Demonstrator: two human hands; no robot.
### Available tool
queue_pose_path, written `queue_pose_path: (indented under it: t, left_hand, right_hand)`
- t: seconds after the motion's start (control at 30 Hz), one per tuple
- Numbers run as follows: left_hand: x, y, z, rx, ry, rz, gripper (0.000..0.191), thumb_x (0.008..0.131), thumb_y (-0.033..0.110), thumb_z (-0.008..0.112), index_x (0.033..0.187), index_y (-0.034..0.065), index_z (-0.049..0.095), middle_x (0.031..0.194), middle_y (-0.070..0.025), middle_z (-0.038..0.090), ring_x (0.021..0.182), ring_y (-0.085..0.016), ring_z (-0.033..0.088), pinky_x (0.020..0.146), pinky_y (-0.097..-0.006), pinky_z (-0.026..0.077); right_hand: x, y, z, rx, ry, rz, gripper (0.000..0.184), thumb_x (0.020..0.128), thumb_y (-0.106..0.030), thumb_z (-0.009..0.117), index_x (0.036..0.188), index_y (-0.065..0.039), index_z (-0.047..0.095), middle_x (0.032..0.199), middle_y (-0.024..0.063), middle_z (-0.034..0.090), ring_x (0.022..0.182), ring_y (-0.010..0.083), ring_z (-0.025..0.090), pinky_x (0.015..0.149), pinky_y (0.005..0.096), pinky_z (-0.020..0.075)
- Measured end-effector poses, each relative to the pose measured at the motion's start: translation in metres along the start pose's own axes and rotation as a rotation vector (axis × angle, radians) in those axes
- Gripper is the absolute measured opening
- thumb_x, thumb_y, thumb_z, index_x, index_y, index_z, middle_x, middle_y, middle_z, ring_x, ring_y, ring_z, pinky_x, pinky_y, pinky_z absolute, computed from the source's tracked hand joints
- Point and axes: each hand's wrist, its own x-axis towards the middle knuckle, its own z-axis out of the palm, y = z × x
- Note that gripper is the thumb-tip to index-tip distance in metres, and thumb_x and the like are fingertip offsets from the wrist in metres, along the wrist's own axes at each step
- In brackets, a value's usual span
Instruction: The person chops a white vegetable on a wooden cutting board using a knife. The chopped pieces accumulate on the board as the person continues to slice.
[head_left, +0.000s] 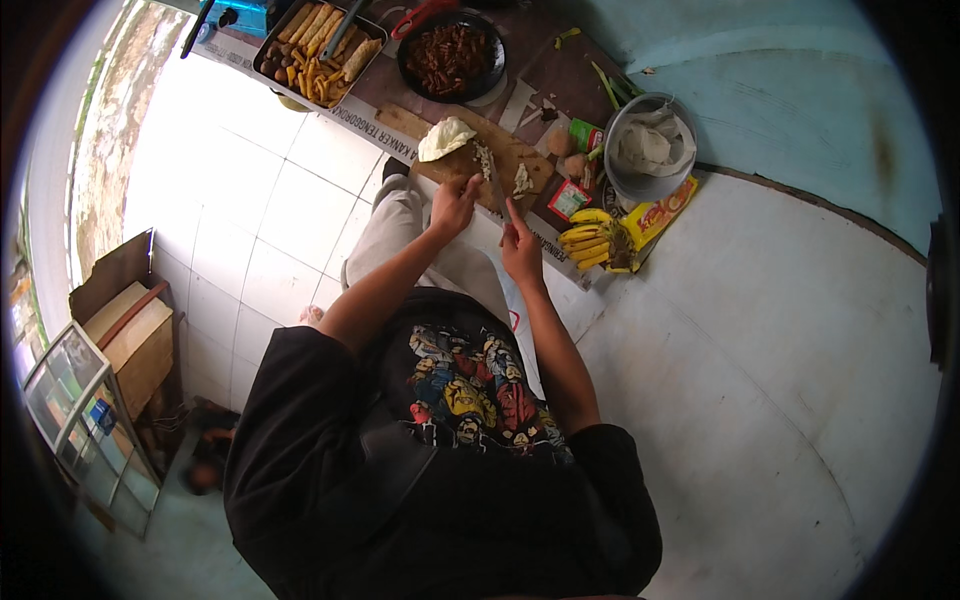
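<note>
My right hand (520, 251) grips the handle of a kitchen knife (496, 184), its index finger stretched along the blade's back. The blade lies over a wooden cutting board (538, 161). My left hand (454, 206) is at the board's near edge, left of the blade, thumb and fingers near each other; whether it holds a small piece is unclear. A pale cabbage piece (445, 139) rests on the board beyond my left hand. Chopped white bits (484, 160) lie beside the blade, and a small heap of cut cabbage (523, 181) sits to its right.
Right of the board are a red-and-white packet (568, 199), bananas (589, 238), a yellow packet (664, 212) and a metal bowl (616, 142) holding a pale bag. Beyond stand a black plate of reddish-brown food (498, 71) and a tray of fried snacks (262, 73). A person is at lower left.
</note>
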Motion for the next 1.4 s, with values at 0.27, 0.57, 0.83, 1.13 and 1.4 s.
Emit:
queue_pose_path:
  t: [0.27,0.57,0.83,1.13,1.4]
  left_hand:
    - [0.02,0.022,0.009,0.16,0.171,0.13,0.034,0.099,0.035,0.066,0.096,0.0007,0.066,0.087,-0.02,0.073,0.091,-0.04,0.071,0.08,-0.0505,0.051]
    - [0.019,0.023,0.044,0.405,-0.077,0.25,0.028,0.09,0.026,0.069,0.113,0.009,0.067,0.115,-0.0178,0.072,0.108,-0.04,0.069,0.089,-0.0499,0.055]
    - [0.021,0.021,0.073,0.617,-0.064,0.376,0.031,0.092,0.034,0.067,0.109,0.0083,0.067,0.118,-0.0145,0.068,0.105,-0.039,0.07,0.085,-0.0517,0.057]
    - [0.013,0.024,0.071,0.531,-0.083,0.179,0.029,0.094,0.033,0.065,0.108,0.0079,0.07,0.109,-0.0193,0.073,0.103,-0.04,0.07,0.088,-0.0507,0.055]
    - [0.005,0.006,0.061,0.292,0.022,0.285,0.026,0.09,0.029,0.068,0.104,0.0068,0.072,0.097,-0.0214,0.075,0.094,-0.042,0.072,0.085,-0.051,0.056]
  right_hand:
    - [-0.006,0.005,0.002,0.194,0.099,0.033,0.052,0.105,-0.009,0.056,0.156,-0.01,0.049,0.074,0.0042,0.058,0.067,0.0136,0.058,0.069,0.03,0.0501]
    - [-0.036,0.022,-0.002,0.439,0.231,0.165,0.049,0.106,-0.01,0.057,0.155,-0.009,0.05,0.076,0.0008,0.062,0.06,0.0052,0.049,0.055,0.023,0.0416]
    - [-0.074,0.04,-0.003,0.492,0.275,0.26,0.046,0.106,-0.011,0.056,0.151,-0.003,0.053,0.083,0.0031,0.06,0.069,0.0103,0.059,0.067,0.028,0.0513]
    - [-0.082,0.04,-0.001,0.446,0.285,0.189,0.045,0.105,-0.009,0.057,0.15,-0.002,0.053,0.077,0.0031,0.056,0.068,0.0112,0.058,0.066,0.0282,0.0507]
    - [-0.076,0.038,0.0,0.429,0.266,0.18,0.045,0.105,-0.009,0.056,0.15,-0.004,0.053,0.079,0.0048,0.059,0.067,0.0126,0.06,0.066,0.0298,0.0517]
